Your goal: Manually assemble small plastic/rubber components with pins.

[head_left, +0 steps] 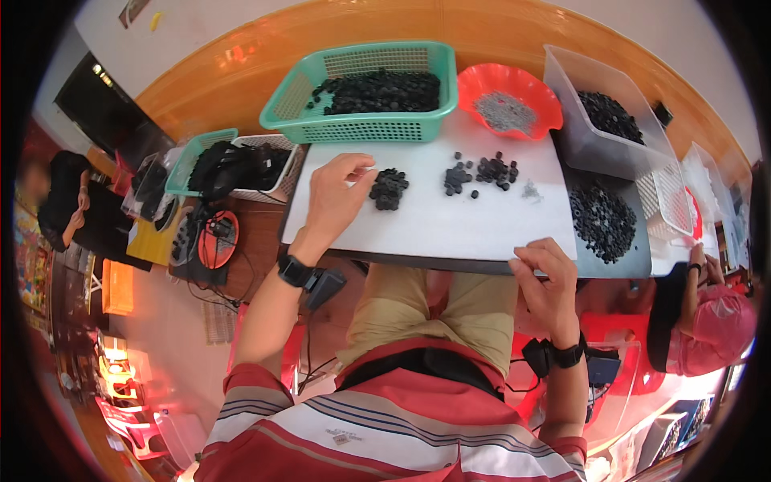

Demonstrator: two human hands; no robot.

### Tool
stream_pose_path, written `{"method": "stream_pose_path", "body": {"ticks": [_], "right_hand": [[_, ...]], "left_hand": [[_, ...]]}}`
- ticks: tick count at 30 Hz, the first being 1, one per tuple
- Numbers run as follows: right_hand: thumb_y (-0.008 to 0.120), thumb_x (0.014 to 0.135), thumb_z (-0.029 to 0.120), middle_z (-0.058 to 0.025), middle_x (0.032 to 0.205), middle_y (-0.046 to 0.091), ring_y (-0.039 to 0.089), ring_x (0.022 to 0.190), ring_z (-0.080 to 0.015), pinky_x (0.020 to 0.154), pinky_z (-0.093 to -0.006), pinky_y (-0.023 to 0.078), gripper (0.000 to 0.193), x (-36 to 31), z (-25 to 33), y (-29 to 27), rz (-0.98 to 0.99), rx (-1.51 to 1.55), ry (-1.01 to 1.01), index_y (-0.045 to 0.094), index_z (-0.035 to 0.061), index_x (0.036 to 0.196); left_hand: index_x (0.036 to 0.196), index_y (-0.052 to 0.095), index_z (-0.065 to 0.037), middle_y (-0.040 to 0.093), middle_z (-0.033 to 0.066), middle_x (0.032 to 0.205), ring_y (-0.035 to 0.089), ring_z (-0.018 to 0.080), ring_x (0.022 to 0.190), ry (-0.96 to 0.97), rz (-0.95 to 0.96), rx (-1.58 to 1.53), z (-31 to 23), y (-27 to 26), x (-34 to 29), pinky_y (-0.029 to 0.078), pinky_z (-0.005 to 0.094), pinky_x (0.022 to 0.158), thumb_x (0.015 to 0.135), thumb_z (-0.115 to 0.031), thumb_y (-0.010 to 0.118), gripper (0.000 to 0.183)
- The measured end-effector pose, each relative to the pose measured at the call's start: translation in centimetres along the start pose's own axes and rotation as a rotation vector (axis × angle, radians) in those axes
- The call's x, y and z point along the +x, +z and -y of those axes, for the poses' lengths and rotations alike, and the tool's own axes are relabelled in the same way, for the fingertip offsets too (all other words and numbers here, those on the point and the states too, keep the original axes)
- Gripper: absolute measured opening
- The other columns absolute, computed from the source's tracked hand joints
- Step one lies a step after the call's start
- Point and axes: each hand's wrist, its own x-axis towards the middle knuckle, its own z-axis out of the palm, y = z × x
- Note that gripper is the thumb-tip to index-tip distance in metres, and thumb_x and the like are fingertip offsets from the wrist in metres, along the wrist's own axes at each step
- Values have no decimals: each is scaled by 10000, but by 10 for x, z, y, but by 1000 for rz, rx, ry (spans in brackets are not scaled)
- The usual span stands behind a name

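My left hand (336, 194) hovers at the left of the white work surface (418, 229), its thumb and fingertips drawn together in a pinch. Anything between them is too small to make out. Just right of those fingertips lies a tight cluster of small black pieces (389, 189). Farther right are two looser groups, one of black pieces (458, 178) and one of black cylindrical pieces (497, 171). A little heap of tiny grey bits (531, 191) lies beside them. At the front right edge, my right hand (548, 277) is curled, thumb near forefinger; what it holds, if anything, is hidden.
Behind the surface stand a green basket (361, 131) of black pieces, a red scalloped bowl (548, 108) of grey bits and a clear bin (578, 136) of black pieces. A black pile (602, 223) lies at right. Other people (715, 329) are at both sides.
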Motion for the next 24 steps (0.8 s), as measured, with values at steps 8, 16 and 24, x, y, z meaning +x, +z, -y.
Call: {"method": "stream_pose_path", "body": {"ticks": [8, 16, 24], "right_hand": [[753, 862, 37, -109, 935, 680, 665, 682, -237, 608, -328, 528, 164, 36, -18, -8, -27, -183, 55, 722, 24, 1023], [726, 887, 154, -131, 1117, 716, 701, 817, -368, 745, -465, 547, 291, 78, -48, 17, 116, -464, -42, 689, 59, 1160], [697, 900, 138, -149, 1130, 710, 701, 903, -407, 787, -512, 545, 295, 95, -56, 37, 227, -638, 101, 657, 51, 1179]], "left_hand": [[1022, 738, 20, 756, 136, 1093, 711, 171, 874, 49, 37, -81, -40, 22, -33, 573, 289, 798, 873, 0, 755, 151], [977, 745, -7, 761, 142, 1075, 735, 278, 983, 178, 74, -124, -61, 63, -62, 581, 351, 856, 851, -15, 768, 129], [965, 743, -11, 764, 141, 1064, 743, 276, 961, 137, 66, -139, -61, 56, -66, 585, 346, 847, 847, -4, 766, 121]]}}
